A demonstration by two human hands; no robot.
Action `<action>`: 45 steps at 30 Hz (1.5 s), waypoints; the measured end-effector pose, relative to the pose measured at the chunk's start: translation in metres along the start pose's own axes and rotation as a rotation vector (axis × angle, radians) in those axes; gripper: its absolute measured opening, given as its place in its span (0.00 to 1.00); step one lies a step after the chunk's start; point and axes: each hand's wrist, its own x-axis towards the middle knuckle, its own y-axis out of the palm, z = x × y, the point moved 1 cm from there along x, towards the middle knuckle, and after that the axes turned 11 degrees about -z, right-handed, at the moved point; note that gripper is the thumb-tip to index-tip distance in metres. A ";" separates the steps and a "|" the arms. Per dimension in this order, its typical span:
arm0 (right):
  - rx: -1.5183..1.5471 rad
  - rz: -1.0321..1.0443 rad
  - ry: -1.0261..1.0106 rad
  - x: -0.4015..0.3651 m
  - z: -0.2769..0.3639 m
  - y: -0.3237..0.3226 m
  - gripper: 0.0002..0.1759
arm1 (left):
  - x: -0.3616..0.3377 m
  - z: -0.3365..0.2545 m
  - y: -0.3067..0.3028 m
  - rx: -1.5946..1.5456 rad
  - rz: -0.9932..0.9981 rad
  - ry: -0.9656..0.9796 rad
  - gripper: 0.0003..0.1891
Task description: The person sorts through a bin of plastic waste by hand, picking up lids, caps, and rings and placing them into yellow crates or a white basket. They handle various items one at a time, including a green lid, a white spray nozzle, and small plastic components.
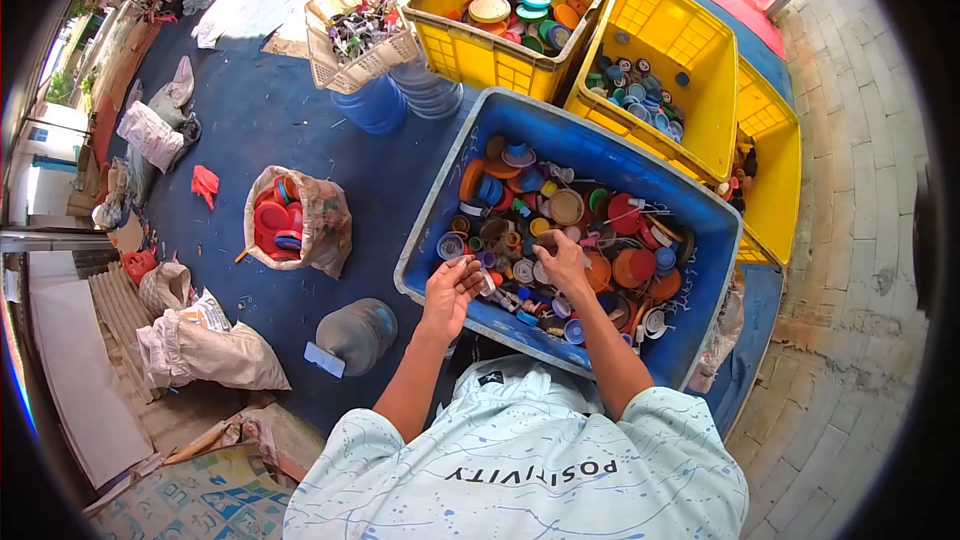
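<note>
Over blue rectangular plastic tub, L hand curled by small white pc; R hand narrow, grips unclear. Pc prob. light, stiff; pinch edge.

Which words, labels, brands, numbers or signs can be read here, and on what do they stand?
"POSITIVITY", upside down, on the pale shirt.
Too unclear to read: the marks on the inner wall of the blue crate.
Too small to read: the print on the white sack at lower left.

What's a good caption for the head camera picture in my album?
Left hand and right hand over a blue bin of colorful caps and lids, yellow crates beyond.
</note>
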 end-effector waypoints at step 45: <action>0.552 -0.506 0.377 -0.008 -0.016 -0.050 0.31 | 0.176 0.031 0.087 1.503 -0.149 0.892 0.29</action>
